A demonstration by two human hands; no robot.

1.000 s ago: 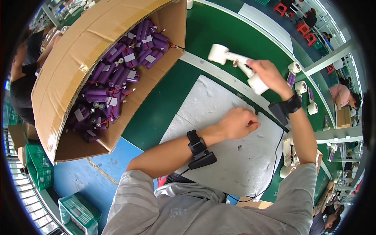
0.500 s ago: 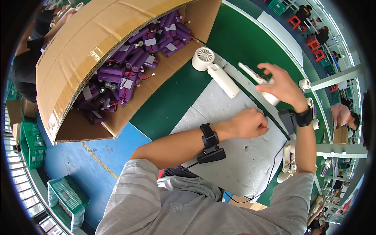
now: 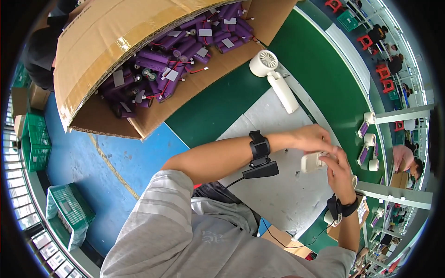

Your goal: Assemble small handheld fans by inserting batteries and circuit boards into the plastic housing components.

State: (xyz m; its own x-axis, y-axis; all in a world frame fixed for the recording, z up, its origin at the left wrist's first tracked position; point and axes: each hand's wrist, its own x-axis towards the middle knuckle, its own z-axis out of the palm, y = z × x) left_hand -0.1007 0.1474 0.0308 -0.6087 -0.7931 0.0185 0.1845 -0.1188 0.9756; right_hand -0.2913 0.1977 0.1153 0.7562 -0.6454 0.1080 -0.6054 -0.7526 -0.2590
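Note:
My right hand [image 3: 340, 172] grips a white plastic handheld fan [image 3: 311, 162] above the grey work mat, its fingers wrapped over the fan's far side. Just above it, my left hand [image 3: 311, 138] has its fingers bent down and closed at the fan's upper edge; what lies between those fingertips is hidden. Farther off, another white handheld fan [image 3: 283, 92] lies with its round grille head [image 3: 265, 62] near the big box and its handle on the mat's edge. Each wrist wears a black strap with a small device.
A large cardboard box [image 3: 194, 81] of purple battery packs [image 3: 162, 62] with red wires stands at the upper left. The grey mat [image 3: 259, 185] lies on a green table [image 3: 306, 41]. White fans with purple batteries [image 3: 366, 139] line the right side. Green crates [image 3: 74, 213] stand on the blue floor.
My right hand has brought the white fan from the table's far side down toward me, over the mat. My left hand has moved slightly to meet it. The view has shifted.

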